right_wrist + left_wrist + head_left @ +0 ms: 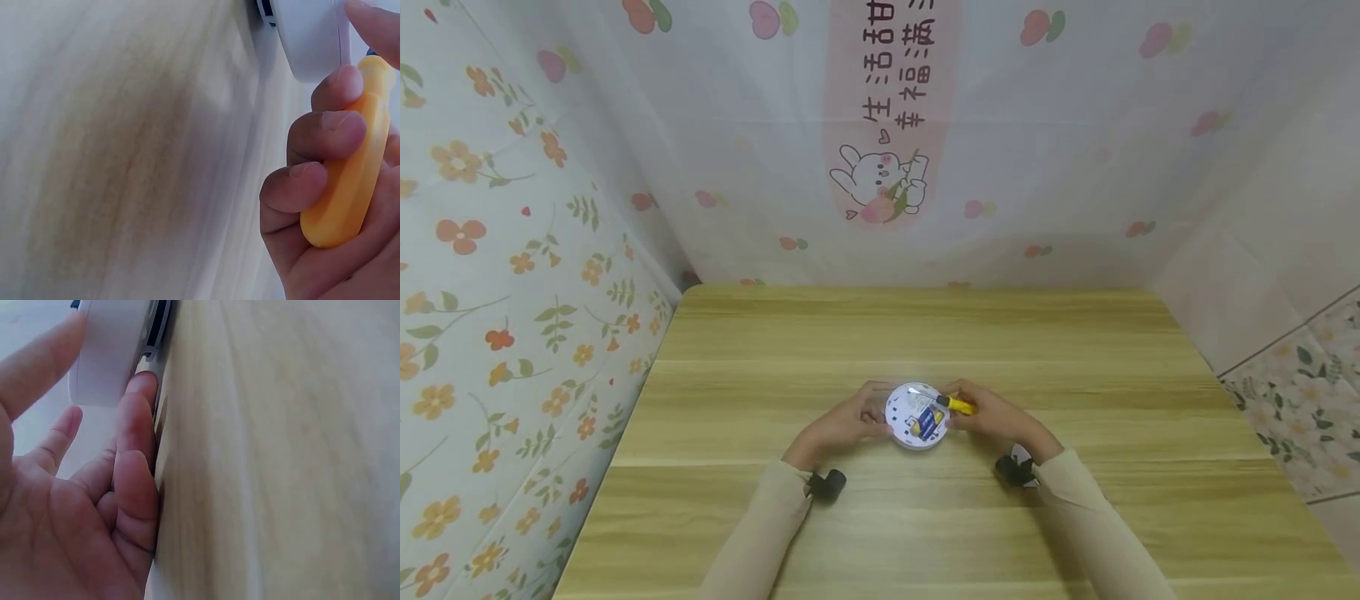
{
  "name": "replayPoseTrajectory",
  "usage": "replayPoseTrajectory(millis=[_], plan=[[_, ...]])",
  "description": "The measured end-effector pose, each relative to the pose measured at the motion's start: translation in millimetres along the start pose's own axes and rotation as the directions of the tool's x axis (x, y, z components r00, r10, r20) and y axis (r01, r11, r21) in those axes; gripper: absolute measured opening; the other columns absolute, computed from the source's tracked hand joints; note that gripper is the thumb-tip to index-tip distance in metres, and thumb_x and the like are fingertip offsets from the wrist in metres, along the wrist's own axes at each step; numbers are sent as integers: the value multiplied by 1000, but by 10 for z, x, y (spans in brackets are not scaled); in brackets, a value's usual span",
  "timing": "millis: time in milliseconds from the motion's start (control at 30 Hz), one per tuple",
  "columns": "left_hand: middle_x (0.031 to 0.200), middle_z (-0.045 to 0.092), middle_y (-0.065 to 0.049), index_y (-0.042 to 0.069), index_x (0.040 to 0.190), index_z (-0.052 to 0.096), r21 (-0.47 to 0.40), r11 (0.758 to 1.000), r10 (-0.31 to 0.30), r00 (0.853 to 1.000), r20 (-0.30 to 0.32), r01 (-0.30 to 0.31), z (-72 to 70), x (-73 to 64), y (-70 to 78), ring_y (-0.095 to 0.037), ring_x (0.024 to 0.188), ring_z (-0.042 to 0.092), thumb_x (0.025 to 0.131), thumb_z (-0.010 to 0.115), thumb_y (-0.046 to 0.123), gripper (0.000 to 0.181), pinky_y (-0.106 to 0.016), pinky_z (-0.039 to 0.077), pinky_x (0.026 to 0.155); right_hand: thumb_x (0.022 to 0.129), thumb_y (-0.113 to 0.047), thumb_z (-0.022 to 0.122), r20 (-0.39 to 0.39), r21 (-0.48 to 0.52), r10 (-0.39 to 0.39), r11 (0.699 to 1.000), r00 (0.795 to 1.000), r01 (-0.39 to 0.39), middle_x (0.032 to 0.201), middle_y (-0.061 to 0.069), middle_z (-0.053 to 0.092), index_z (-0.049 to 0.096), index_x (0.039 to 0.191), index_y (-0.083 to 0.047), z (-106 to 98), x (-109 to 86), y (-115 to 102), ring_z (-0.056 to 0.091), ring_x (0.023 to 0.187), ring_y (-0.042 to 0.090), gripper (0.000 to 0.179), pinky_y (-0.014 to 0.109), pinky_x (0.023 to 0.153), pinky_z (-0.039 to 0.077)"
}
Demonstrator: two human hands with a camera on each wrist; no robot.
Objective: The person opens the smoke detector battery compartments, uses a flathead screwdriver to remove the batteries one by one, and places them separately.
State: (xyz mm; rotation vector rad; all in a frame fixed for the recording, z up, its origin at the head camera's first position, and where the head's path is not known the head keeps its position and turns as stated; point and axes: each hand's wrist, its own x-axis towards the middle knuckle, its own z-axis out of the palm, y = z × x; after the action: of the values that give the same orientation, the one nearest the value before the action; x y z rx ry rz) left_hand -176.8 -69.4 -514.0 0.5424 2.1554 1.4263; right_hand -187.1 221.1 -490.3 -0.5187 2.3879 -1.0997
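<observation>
A round white smoke detector [917, 437] lies on the table, with a blue and yellow label and small dark marks on its upper face. My left hand [848, 421] holds its left rim between thumb and fingers; its white side wall [106, 356] and a dark slotted band below show in the left wrist view. My right hand [996, 414] is at the opposite rim, fingers curled round the yellow handle of a screwdriver [353, 169]. Its metal shaft points left across the detector's face in the head view. The right thumb touches the detector's edge.
The wood-grain table [760, 333] runs out around both hands. A black wrist camera [827, 486] sits at the left cuff, another [1015, 469] at the right. Patterned cloth curtains [760, 167] hang behind the table and along its left side.
</observation>
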Motion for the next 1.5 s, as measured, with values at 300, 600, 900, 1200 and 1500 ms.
replayPoseTrajectory(millis=[300, 600, 900, 1200, 1500], plan=[[104, 65, -8, 26, 146, 37, 33, 999, 5, 1000, -20, -4, -4, -16, -35, -20, 100, 61, 95, 59, 17, 56, -43, 47, 95, 86, -22, 72, -20, 21, 41, 999, 999, -41, 110, 11, 59, 50, 119, -9, 34, -37, 20, 51, 93, 21, 42, 33, 83, 44], [110, 63, -3, 36, 149, 33, 74, 996, -42, 999, 3, 42, 13, -13, -18, -16, 101, 58, 92, 64, 31, 66, -39, 47, 93, 84, -23, 75, -43, -26, 29, 999, 999, -30, 116, 15, 61, 46, 128, -4, 81, -61, -19, 53, 90, 18, 56, 29, 79, 44], [134, 56, -8, 35, 154, 19, 57, 997, -53, 999, 10, 53, 97, 20, 25, -26, 110, 56, 73, 83, 37, 103, -43, 45, 92, 83, -30, 75, -21, -52, 7, 999, 1000, -9, 113, 14, 63, 37, 142, -4, 206, -66, -95, 55, 89, 16, 75, 30, 81, 45], [149, 45, -10, 31, 154, 20, 122, 991, -45, 998, -49, 51, 146, 35, 62, -35, 128, 48, 70, 86, 36, 107, -55, 39, 102, 86, -23, 73, -24, -34, -48, 998, 999, 47, 95, 9, 66, 31, 143, -4, 273, -101, -149, 56, 80, 17, 74, 29, 75, 46], [147, 47, -10, 35, 152, 23, 174, 984, -30, 998, -62, 41, 142, 35, 54, -37, 126, 51, 68, 86, 40, 105, -56, 41, 99, 91, -16, 65, -109, -43, -2, 999, 994, -2, 103, 15, 68, 52, 110, -3, 110, -237, -127, 62, 93, 23, 27, 37, 80, 50]])
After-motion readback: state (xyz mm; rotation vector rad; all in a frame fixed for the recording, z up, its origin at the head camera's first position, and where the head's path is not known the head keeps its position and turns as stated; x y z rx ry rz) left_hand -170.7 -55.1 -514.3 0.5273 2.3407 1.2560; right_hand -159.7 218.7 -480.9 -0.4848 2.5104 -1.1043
